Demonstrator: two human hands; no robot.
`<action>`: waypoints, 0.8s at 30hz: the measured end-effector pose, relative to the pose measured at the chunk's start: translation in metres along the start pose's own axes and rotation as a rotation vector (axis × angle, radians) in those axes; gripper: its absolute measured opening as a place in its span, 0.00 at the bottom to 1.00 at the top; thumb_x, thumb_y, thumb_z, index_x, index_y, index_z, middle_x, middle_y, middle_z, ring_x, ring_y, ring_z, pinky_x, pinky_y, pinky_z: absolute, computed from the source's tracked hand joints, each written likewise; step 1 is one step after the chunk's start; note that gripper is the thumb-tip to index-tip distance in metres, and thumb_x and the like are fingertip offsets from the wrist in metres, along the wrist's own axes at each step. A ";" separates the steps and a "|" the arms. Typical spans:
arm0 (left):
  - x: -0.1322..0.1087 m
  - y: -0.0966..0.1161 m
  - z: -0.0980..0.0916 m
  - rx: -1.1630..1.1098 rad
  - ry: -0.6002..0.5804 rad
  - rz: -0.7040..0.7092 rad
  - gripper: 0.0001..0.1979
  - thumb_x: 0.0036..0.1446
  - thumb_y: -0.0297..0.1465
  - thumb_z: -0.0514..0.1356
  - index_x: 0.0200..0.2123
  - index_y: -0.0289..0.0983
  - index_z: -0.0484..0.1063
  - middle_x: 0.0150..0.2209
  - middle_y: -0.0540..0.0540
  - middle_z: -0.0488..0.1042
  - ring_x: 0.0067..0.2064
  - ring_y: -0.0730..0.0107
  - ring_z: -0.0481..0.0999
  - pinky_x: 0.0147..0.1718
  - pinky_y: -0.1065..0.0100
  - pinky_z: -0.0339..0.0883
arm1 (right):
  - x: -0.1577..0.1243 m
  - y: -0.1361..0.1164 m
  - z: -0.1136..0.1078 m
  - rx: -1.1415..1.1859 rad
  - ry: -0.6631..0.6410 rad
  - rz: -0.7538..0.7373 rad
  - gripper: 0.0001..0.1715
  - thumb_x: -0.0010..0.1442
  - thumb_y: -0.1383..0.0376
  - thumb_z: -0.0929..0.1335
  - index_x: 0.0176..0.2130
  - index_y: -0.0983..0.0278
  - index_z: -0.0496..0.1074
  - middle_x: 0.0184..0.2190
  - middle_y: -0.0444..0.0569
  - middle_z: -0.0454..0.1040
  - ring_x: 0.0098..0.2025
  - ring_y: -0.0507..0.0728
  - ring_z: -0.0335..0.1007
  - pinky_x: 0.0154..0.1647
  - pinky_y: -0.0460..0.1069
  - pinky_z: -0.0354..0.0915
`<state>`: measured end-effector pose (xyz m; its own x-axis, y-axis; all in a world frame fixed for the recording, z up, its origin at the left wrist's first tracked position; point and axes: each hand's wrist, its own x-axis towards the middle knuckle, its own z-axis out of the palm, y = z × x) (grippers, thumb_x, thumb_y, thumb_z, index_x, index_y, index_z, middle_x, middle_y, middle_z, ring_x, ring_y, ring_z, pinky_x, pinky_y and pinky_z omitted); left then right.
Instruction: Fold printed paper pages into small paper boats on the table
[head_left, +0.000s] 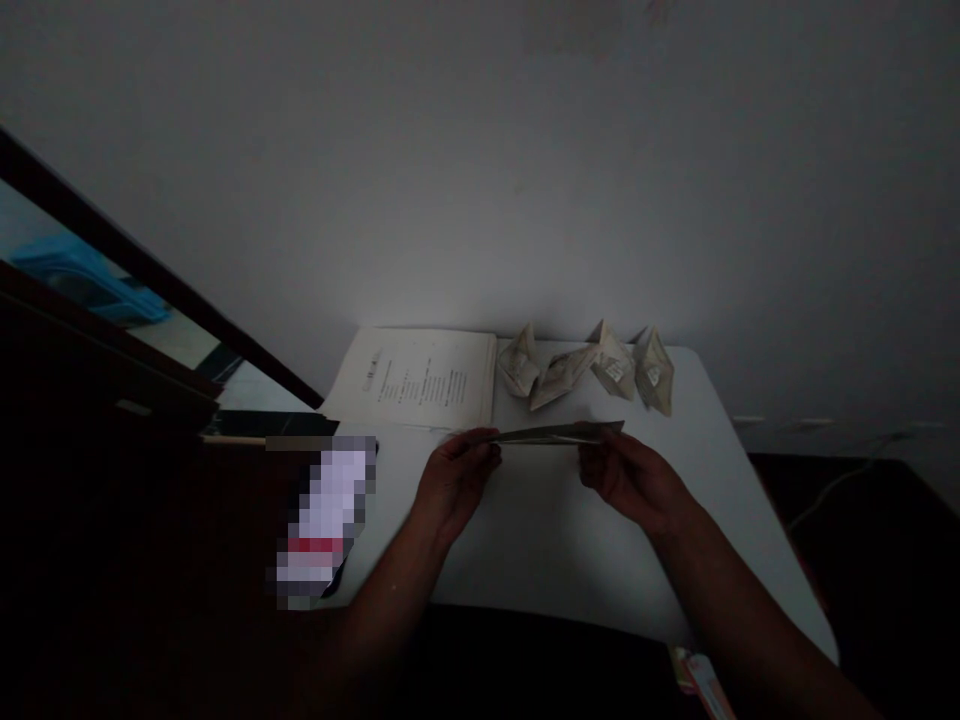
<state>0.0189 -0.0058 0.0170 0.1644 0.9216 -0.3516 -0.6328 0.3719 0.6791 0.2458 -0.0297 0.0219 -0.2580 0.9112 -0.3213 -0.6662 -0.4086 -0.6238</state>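
Note:
A folded piece of paper [555,434] is stretched level between my two hands, seen nearly edge-on above the white table [540,540]. My left hand [457,475] pinches its left end between thumb and fingers. At the other end, my right hand [634,480] grips the paper with its fingers curled underneath. Beyond the hands stand several folded paper boats: one on the left [520,365], a tilted one [562,372] beside it, another [613,365], and one at the right [655,372]. Print shows on some of them.
An open book [420,375] with printed text lies at the table's back left. A phone with a blurred screen [326,520] rests along the left edge. The wall [570,200] rises behind the table. A cable [832,485] runs at the right.

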 end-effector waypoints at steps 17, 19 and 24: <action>-0.009 0.006 -0.011 1.026 0.167 0.401 0.09 0.48 0.34 0.64 0.33 0.38 0.78 0.21 0.49 0.75 0.20 0.73 0.69 0.21 0.72 0.63 | -0.004 -0.010 -0.015 -1.252 0.206 -0.459 0.12 0.52 0.56 0.70 0.30 0.62 0.77 0.27 0.46 0.75 0.28 0.54 0.69 0.29 0.49 0.63; -0.009 0.004 -0.013 1.122 0.127 0.494 0.06 0.48 0.33 0.64 0.31 0.40 0.79 0.27 0.47 0.77 0.25 0.70 0.71 0.28 0.70 0.65 | -0.003 -0.011 -0.020 -1.317 0.200 -0.460 0.13 0.52 0.55 0.70 0.30 0.62 0.77 0.28 0.47 0.75 0.29 0.55 0.70 0.30 0.50 0.64; -0.010 0.003 -0.012 1.294 0.012 0.611 0.05 0.51 0.31 0.61 0.31 0.41 0.78 0.31 0.47 0.75 0.31 0.67 0.72 0.36 0.67 0.63 | -0.003 -0.011 -0.027 -1.471 0.188 -0.505 0.13 0.54 0.54 0.69 0.30 0.60 0.77 0.28 0.47 0.76 0.28 0.55 0.70 0.30 0.51 0.64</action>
<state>0.0064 -0.0152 0.0154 0.1117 0.9725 0.2043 0.5232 -0.2323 0.8199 0.2732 -0.0291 0.0103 -0.0649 0.9911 0.1166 0.6176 0.1316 -0.7754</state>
